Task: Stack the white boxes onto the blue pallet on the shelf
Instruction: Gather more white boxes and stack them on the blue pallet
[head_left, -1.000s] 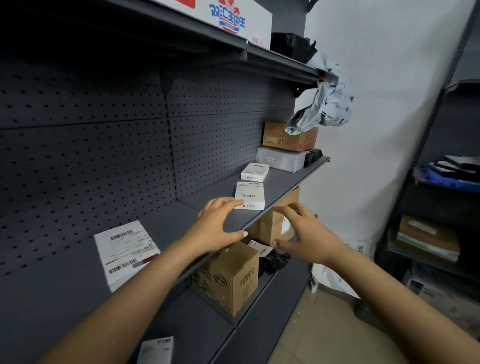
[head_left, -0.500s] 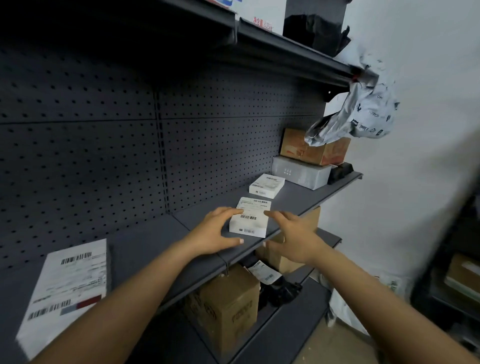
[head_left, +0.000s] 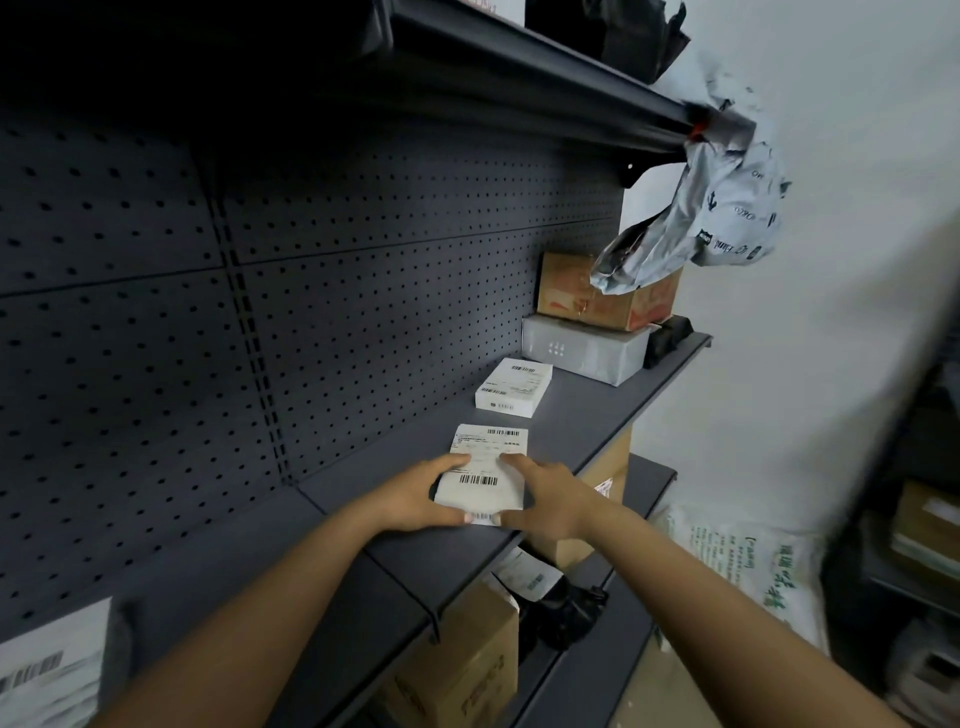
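Note:
A small white box (head_left: 485, 467) with barcode labels lies on the dark grey shelf (head_left: 587, 421), near its front edge. My left hand (head_left: 415, 499) grips its left side, thumb along the near edge. My right hand (head_left: 545, 493) grips its right side, thumb at the near corner. A second white box (head_left: 513, 387) lies flat farther back on the same shelf. Part of a third white box (head_left: 49, 670) shows at the bottom left. No blue pallet is in view.
At the shelf's far end a brown carton (head_left: 608, 299) sits on a grey box (head_left: 584, 351), with a crumpled grey mailer bag (head_left: 696, 228) hanging above. Brown cartons (head_left: 462, 670) stand on the lower shelf. Another rack (head_left: 914, 519) stands at the right.
Both hands have closed in from either side and now hold the near white box. The view has moved closer to the shelf and to the left.

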